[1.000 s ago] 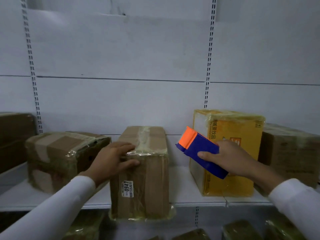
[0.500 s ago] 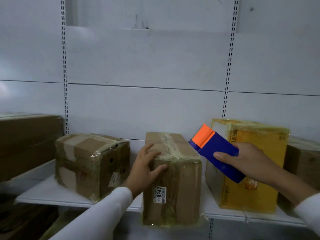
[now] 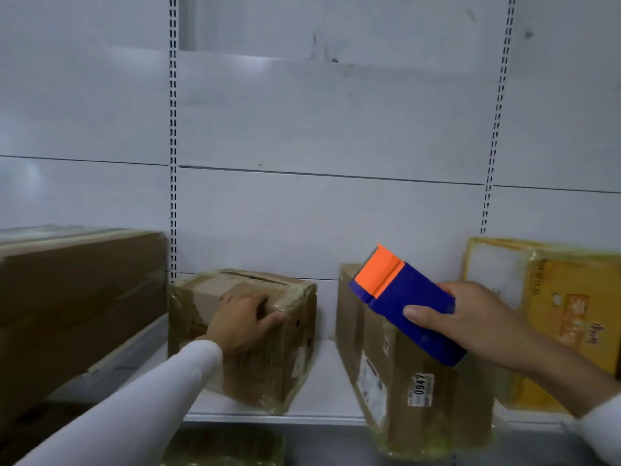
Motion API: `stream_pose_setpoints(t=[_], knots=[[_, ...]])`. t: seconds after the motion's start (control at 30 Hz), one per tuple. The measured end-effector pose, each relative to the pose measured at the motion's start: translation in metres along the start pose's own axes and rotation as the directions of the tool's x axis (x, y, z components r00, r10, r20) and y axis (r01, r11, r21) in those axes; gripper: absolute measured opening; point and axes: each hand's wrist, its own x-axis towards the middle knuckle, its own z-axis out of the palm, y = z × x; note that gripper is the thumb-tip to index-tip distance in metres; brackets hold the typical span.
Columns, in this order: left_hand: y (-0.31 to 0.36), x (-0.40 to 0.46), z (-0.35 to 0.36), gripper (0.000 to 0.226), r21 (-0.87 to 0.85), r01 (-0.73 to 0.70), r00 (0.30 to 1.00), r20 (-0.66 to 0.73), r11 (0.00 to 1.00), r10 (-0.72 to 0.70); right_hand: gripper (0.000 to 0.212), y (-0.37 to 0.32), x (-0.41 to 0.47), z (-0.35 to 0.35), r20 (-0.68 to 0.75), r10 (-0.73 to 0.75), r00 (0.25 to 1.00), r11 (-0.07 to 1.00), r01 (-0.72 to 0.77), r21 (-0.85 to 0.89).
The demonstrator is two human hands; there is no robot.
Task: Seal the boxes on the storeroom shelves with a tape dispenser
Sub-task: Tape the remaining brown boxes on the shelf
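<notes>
My right hand [image 3: 470,324] grips a blue tape dispenser [image 3: 413,307] with an orange toothed end, held in the air above the tall brown box labelled 0947 [image 3: 403,381]. That box juts over the shelf's front edge. My left hand [image 3: 242,321] lies on the top front corner of a squat brown box [image 3: 275,364] wrapped in clear tape, fingers curled over its edge. A slit shows along this box's top at the back.
A large brown box [image 3: 74,297] fills the left on a separate shelf. A yellow box [image 3: 554,314] stands at the right. The white shelf [image 3: 322,381] shows between the boxes. Slotted uprights [image 3: 173,129] run up the white back panel. More boxes sit below.
My left hand has left the 0947 box and moved left onto the squat taped box. The view has swung left. My right hand still holds the dispenser, now over the 0947 box.
</notes>
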Motion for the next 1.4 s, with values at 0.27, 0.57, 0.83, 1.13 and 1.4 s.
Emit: stream_pose_setpoints(t=[0.27, 0.57, 0.83, 1.13, 1.4], knots=[[-0.051, -0.001, -0.002, 0.070, 0.111, -0.276, 0.961, 0.043, 0.955, 0.273, 0.031, -0.036, 0.028, 0.064, 0.012, 0.045, 0.999, 0.990, -0.047, 0.134], [-0.027, -0.004, 0.005, 0.050, 0.109, -0.301, 0.951, -0.035, 0.947, 0.306, 0.021, -0.037, 0.040, 0.078, 0.024, 0.052, 0.998, 0.984, -0.056, 0.172], [0.009, 0.000, 0.008, 0.052, 0.160, -0.199, 0.974, -0.081, 0.967, 0.213, 0.036, -0.020, 0.047, 0.077, 0.092, 0.011, 0.996, 0.978, -0.030, 0.205], [-0.018, -0.010, -0.002, 0.045, 0.103, -0.441, 0.891, -0.065, 0.891, 0.449, 0.045, -0.005, 0.049, 0.090, 0.141, -0.051, 0.989, 0.955, 0.007, 0.298], [-0.063, -0.041, -0.033, 0.034, -0.233, -0.332, 0.940, -0.162, 0.914, 0.300, 0.042, -0.022, 0.053, 0.092, 0.296, -0.054, 0.954, 0.958, -0.033, 0.283]])
